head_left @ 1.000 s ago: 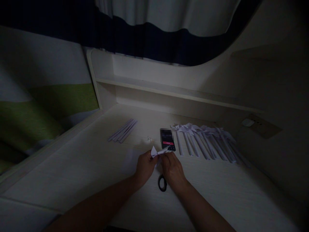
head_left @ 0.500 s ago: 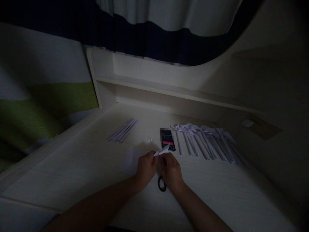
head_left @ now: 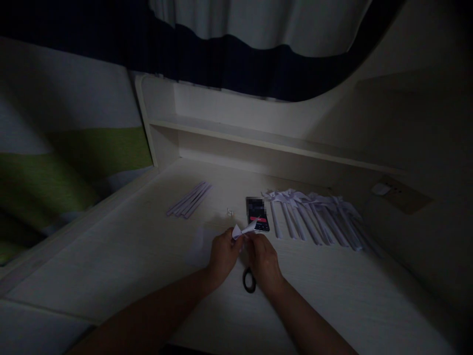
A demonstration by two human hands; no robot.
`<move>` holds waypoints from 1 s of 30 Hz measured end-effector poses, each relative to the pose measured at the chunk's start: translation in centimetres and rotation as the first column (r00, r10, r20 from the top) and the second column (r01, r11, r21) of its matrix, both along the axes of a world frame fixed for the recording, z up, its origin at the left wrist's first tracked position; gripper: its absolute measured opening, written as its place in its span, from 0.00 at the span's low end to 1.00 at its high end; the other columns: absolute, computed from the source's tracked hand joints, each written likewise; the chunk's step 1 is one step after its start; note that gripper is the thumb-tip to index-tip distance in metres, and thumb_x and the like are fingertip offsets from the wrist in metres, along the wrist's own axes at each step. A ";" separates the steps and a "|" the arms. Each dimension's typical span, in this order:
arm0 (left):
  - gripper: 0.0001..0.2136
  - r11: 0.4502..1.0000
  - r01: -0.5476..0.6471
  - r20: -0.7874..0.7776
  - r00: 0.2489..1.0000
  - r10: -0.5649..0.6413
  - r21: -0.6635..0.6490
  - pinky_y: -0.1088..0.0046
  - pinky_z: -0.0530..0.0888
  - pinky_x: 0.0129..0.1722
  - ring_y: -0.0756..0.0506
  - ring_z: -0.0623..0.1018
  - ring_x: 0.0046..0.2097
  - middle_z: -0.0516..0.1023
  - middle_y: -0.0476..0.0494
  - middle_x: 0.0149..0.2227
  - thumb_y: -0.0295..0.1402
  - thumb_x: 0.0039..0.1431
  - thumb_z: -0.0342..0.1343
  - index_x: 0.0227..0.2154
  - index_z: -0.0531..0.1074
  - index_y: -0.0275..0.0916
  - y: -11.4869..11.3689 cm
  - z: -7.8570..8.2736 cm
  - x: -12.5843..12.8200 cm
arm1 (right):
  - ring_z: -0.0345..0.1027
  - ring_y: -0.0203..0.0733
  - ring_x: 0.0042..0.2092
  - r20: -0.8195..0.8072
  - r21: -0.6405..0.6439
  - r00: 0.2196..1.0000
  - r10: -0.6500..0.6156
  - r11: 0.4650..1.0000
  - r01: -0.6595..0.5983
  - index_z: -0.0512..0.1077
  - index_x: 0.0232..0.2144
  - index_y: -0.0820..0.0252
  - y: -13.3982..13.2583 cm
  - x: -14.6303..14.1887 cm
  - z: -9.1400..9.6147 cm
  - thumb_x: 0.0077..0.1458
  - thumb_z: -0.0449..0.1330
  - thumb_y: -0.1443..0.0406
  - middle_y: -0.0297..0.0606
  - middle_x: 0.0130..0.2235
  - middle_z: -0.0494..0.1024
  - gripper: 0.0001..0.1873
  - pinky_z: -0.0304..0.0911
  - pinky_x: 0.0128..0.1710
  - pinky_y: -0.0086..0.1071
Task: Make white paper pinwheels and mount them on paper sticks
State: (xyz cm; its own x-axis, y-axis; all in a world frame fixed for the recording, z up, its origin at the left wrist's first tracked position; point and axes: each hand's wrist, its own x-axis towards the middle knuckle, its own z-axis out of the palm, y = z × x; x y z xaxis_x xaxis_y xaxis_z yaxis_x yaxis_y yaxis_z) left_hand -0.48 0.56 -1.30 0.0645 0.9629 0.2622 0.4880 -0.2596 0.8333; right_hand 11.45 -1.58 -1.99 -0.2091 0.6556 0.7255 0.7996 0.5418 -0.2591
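Observation:
My left hand and my right hand meet above the middle of the desk. Between their fingertips is a small folded white paper pinwheel, its pointed blades sticking up. Both hands pinch it, the left on one side and the right at its lower right; fingers hide its centre. Just under my right hand lies a black ring, perhaps a tape roll or a scissors handle; part of it is covered. A pale paper sheet lies flat beside my left hand.
A phone with a lit screen lies beyond my hands. To its right several paper pinwheels on sticks lie in a row. Rolled paper sticks lie at the left, small white bits nearer the middle. A shelf runs along the back.
The paper has turned slightly between my fingers, and its left blade now stands more open to view. Both hands stay in nearly the same place.

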 end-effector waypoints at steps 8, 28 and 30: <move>0.09 1.000 0.023 0.135 0.991 -0.022 -0.010 0.77 0.66 0.26 0.49 0.72 0.26 0.75 0.46 0.25 0.36 0.50 0.49 0.29 0.71 0.35 -0.1 -0.4 0.3 | 0.61 0.44 0.37 0.074 0.056 0.997 -0.002 0.998 -0.002 0.65 0.37 0.65 0.0 0.6 0.5 0.55 0.47 0.73 0.46 0.34 0.68 0.09 0.63 0.36 0.38; 0.09 0.998 0.040 0.184 0.982 -0.032 -0.040 0.77 0.65 0.25 0.50 0.70 0.24 0.72 0.48 0.21 0.33 0.49 0.47 0.26 0.71 0.35 -0.2 -0.9 0.5 | 0.56 0.44 0.30 0.312 0.140 0.917 -0.250 0.966 0.216 0.64 0.24 0.64 0.5 -0.3 0.5 0.55 0.47 0.71 0.44 0.27 0.66 0.10 0.57 0.30 0.38; 0.10 0.999 0.036 0.179 0.983 -0.029 -0.034 0.77 0.65 0.26 0.50 0.70 0.24 0.72 0.48 0.21 0.34 0.50 0.47 0.26 0.71 0.35 -0.3 -0.8 0.5 | 0.56 0.44 0.30 0.318 0.142 0.912 -0.258 0.964 0.223 0.64 0.24 0.64 0.5 -0.3 0.4 0.55 0.47 0.71 0.44 0.26 0.66 0.10 0.57 0.30 0.38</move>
